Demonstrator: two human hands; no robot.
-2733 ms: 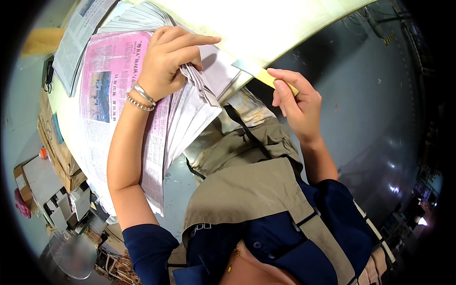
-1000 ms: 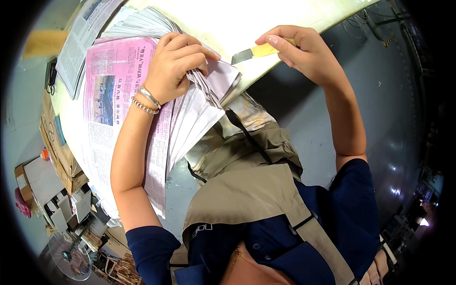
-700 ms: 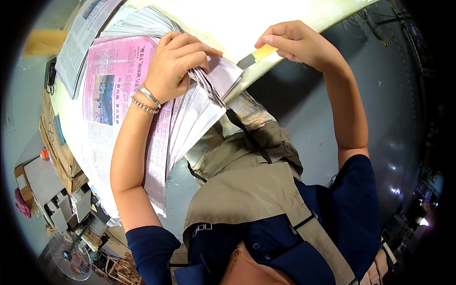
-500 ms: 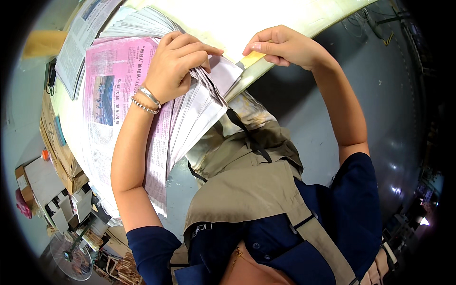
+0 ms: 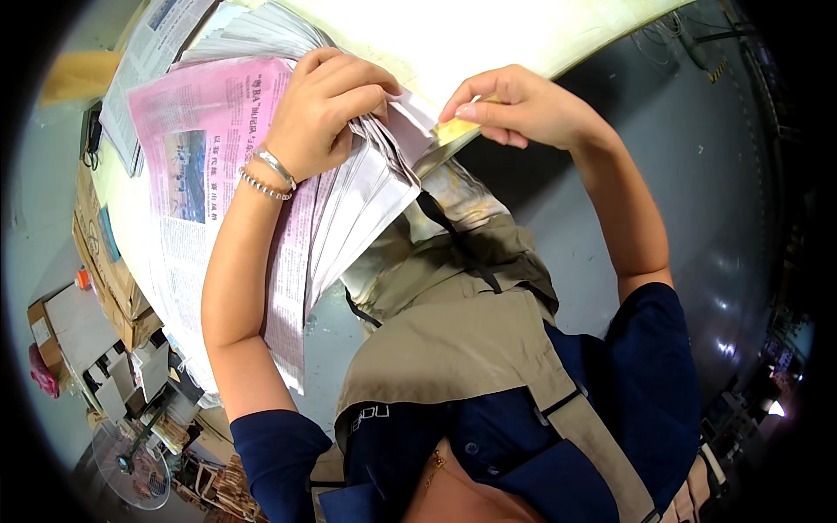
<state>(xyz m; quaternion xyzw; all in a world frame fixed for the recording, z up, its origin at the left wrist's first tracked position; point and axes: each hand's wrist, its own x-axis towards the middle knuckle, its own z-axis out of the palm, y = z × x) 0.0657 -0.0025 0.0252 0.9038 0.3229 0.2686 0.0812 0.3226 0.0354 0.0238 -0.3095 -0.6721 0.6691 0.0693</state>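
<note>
We see the left hand (image 5: 336, 109) at the upper centre of the frame, its fingers curled over the newspaper sheets (image 5: 362, 205). The bunched edges of several sheets sit just under the thumb side of the palm, while the rest fan out below, toward the frame's centre. The forearm crosses the pink-printed top sheet (image 5: 240, 113), and we notice two bracelets (image 5: 268, 179) at the wrist.

Right of centre near the top, we find the right hand (image 5: 527, 109) with its fingers drawn narrow, pinching a yellow tool (image 5: 455, 131) between thumb and forefinger. The tool lies below the fingertips and points to the left, its tip end at the right-hand corner of the sheets. We cannot tell whether that end goes beneath the paper.

The sheets rest on the pale table (image 5: 488, 44) and overhang its near edge. We also see grey newspapers (image 5: 139, 96) at upper left, a khaki apron (image 5: 436, 349) below centre and a fan (image 5: 131, 466) at lower left.
</note>
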